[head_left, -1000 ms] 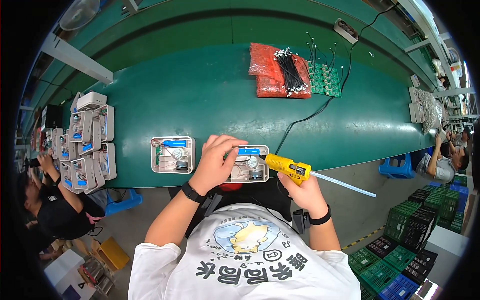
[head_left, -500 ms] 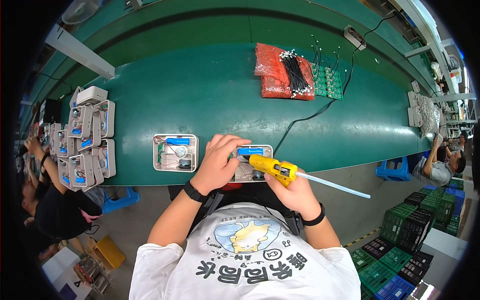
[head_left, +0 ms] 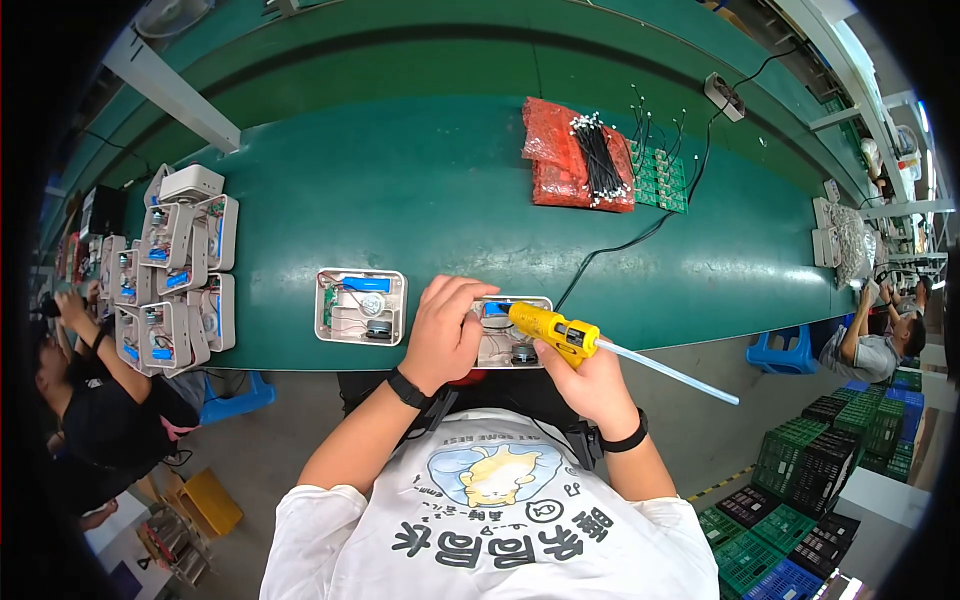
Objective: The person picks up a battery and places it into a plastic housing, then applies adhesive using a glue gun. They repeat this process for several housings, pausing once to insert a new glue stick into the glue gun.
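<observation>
In my right hand (head_left: pixel 592 383) is a yellow hot glue gun (head_left: pixel 553 332), fingers closed round its handle. A translucent glue stick (head_left: pixel 668 372) sticks out of its rear. The dark nozzle points left into an open white plastic housing (head_left: pixel 495 352) at the table's near edge, over a blue cylindrical battery (head_left: pixel 494 309). My left hand (head_left: pixel 443 335) grips the housing's left side, hiding that part, with its fingers along the upper rim. A round black part (head_left: pixel 524 353) sits inside at the lower right. Left of my hand lies a second open housing (head_left: pixel 362 339) with similar parts.
Open housings (head_left: pixel 228 240) are stacked at the left. Farther back lie red bubble wrap (head_left: pixel 550 145), black cables (head_left: pixel 602 165) and green circuit boards (head_left: pixel 660 180). A black cord (head_left: pixel 625 243) crosses the table. People sit at both sides; crates (head_left: pixel 790 450) stand lower right.
The glue gun's nozzle has moved up a little and now covers the right part of the battery. My left hand stays on the housing. The whole view has shifted slightly.
</observation>
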A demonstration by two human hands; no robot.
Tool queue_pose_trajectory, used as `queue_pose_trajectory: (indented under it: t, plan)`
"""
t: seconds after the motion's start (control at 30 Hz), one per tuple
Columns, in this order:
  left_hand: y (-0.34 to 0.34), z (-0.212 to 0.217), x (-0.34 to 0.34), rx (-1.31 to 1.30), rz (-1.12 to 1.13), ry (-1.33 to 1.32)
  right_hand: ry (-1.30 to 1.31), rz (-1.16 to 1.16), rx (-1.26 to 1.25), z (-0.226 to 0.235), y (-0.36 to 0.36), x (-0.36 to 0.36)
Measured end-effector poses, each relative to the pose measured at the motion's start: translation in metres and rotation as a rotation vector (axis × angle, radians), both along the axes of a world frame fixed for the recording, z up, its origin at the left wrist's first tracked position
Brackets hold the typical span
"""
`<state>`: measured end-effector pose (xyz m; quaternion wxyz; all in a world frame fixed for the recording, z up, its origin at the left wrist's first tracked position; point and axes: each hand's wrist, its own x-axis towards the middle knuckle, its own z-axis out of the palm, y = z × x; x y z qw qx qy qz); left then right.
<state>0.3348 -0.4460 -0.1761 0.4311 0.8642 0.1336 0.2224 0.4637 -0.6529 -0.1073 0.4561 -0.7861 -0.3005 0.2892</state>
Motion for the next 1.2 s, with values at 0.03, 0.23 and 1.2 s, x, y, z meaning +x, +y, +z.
queue_pose_trajectory:
  t: [0.03,0.23,1.2]
  plan:
    - [-0.002,0.001,-0.001,0.016,0.05,0.004,-0.001,0.001,0.005,-0.001,0.002,0.001]
    - [-0.002,0.039,-0.004,-0.178,0.112,0.227,0.174,0.007,0.042,-0.007,-0.011,0.012]
    - [0.074,0.051,-0.088,0.111,0.004,0.197,0.47,-0.337,0.452,-0.071,-0.042,0.042]
